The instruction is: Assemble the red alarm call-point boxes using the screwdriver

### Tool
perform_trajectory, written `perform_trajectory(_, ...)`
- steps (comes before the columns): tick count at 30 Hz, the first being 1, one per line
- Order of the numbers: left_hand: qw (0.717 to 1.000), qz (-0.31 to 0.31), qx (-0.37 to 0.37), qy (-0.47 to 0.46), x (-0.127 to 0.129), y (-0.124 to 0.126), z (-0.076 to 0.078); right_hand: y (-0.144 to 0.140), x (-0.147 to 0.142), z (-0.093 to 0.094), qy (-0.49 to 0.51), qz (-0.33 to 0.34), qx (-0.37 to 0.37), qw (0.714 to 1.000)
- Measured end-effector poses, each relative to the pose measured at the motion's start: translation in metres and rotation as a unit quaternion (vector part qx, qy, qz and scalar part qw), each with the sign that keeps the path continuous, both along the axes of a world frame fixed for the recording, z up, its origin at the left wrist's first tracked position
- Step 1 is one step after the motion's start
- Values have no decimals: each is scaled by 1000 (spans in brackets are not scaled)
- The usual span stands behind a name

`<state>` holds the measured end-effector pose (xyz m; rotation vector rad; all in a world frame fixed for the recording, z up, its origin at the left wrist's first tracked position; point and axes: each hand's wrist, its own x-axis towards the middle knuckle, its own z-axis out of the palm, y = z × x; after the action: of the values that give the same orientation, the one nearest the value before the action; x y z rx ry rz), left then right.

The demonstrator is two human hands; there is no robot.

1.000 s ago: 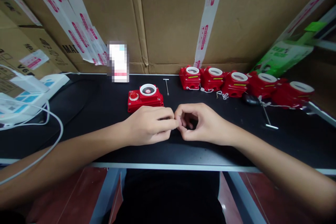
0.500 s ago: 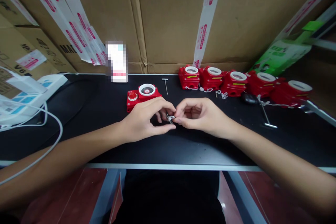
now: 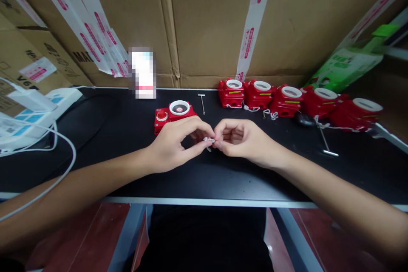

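White string [image 3: 208, 139] sits between my fingertips, over the black table [image 3: 248, 182]. My right hand [image 3: 245, 138] pinches one end; my left hand [image 3: 178, 144] curls its thumb and forefinger around the rest, though I cannot tell whether they grip. Just behind the left hand stands a red box [image 3: 174, 118].

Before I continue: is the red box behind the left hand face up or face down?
Face up: the red box has its white ring and red knob on top; the left hand hides part.
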<state>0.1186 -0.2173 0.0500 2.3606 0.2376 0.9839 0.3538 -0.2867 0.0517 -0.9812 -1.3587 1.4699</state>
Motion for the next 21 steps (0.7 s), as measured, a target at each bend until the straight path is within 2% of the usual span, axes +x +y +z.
perform_trajectory(5,1000,9,8,-8,0,2,1,-1,1,0,-18,-17,16,1000)
perform_trajectory(9,995,8,101,-18,-6,3,16,-1,4,5,-26,-27,33,999)
perform_trajectory(12,983,50,168,-61,-11,17,44,-1,8,10,-22,-59,53,997)
perform_trajectory(15,960,99,224,-134,-10,52,81,0,13,17,-20,-87,65,994)
perform_trajectory(18,958,171,176,-147,-1,101,116,0,17,21,-8,-108,73,991)
perform_trajectory(21,961,234,99,-113,6,141,133,1,20,24,-8,-112,73,991)
